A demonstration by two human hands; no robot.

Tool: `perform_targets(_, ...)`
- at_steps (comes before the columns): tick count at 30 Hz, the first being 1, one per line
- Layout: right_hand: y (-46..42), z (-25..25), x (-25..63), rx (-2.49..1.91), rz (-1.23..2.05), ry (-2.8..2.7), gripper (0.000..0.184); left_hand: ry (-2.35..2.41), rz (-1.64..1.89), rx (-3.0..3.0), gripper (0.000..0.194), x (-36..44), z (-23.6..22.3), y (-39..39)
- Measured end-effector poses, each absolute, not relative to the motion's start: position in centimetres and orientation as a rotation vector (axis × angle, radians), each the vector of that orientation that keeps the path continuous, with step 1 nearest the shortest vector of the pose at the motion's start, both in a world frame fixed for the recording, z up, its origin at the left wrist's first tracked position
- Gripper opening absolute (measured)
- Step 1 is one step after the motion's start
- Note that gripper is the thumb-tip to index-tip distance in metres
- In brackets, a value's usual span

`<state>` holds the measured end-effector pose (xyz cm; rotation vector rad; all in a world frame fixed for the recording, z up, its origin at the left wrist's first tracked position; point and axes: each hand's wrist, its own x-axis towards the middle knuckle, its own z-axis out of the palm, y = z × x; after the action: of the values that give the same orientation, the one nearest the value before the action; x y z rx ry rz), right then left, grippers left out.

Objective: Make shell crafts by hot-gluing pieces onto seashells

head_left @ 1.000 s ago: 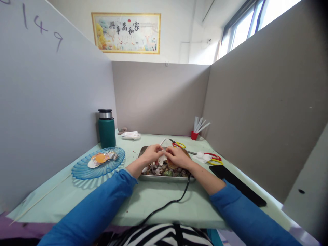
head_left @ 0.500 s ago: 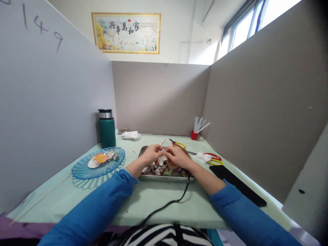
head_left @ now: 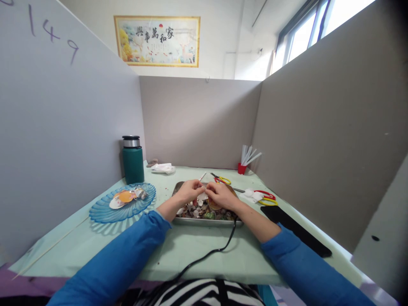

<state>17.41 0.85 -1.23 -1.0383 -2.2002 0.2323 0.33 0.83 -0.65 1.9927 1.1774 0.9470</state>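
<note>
Both hands meet above a metal tray (head_left: 191,222) filled with small seashells (head_left: 204,210). My left hand (head_left: 190,190) has its thumb and fingers pinched together. Close against it, my right hand (head_left: 219,194) is pinched in the same way. Between the fingertips is something small and pale that I cannot make out. A thin white stick (head_left: 203,175) shows just beyond the left fingers; whether it is held is unclear. A black cable (head_left: 210,253) runs from the tray's right front toward my lap.
On the left, a blue scalloped plate (head_left: 98,212) carries shells, with a green bottle (head_left: 133,163) behind it. Scissors (head_left: 225,180), another red-and-yellow pair (head_left: 269,197), white tissue (head_left: 251,195) and a black mat (head_left: 296,229) lie rightward. A red cup (head_left: 242,168) holds white sticks.
My hands stay in nearly the same place, fingertips together over the tray. The thin white stick beyond the left fingers has shifted slightly.
</note>
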Motion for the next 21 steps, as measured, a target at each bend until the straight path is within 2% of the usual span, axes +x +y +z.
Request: perform_targets(21, 0.72, -1.21, 17.35, -1.045, 0.200, -2.212, 0.018, 1.184, 0.938, 1.990, 0.020, 0.22, -0.81, 0.96)
